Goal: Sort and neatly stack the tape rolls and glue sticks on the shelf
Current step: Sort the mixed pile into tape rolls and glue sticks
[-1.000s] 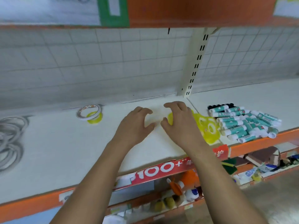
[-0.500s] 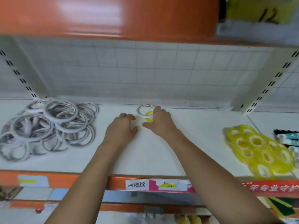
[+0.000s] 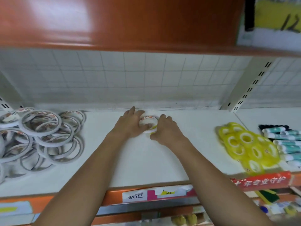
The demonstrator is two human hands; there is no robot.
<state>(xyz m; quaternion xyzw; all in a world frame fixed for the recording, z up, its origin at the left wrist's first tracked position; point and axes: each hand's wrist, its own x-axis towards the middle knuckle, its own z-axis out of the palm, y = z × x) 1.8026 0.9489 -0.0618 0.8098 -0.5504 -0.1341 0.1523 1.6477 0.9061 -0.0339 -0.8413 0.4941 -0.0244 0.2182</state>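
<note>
A white tape roll (image 3: 149, 119) lies on a small yellow tape roll (image 3: 154, 127) at the back middle of the white shelf (image 3: 146, 160). My left hand (image 3: 130, 123) cups the stack from the left, fingers curled on the white roll's rim. From the right, my right hand (image 3: 166, 129) pinches the same stack between thumb and fingers. A loose pile of white tape rolls (image 3: 40, 136) covers the shelf's left end. At the right lie flat yellow tape rolls (image 3: 244, 144), with teal-and-white glue sticks (image 3: 283, 141) beside them.
An orange shelf (image 3: 122, 22) hangs low overhead. A slotted upright (image 3: 247, 88) stands at the back right against the white grid panel (image 3: 146, 75). The shelf's front edge carries price labels (image 3: 154, 193). Lower shelves hold mixed goods.
My view swung left from the yellow rolls. Both hands reached to the white-on-yellow stack at the back and now close on it from both sides.
</note>
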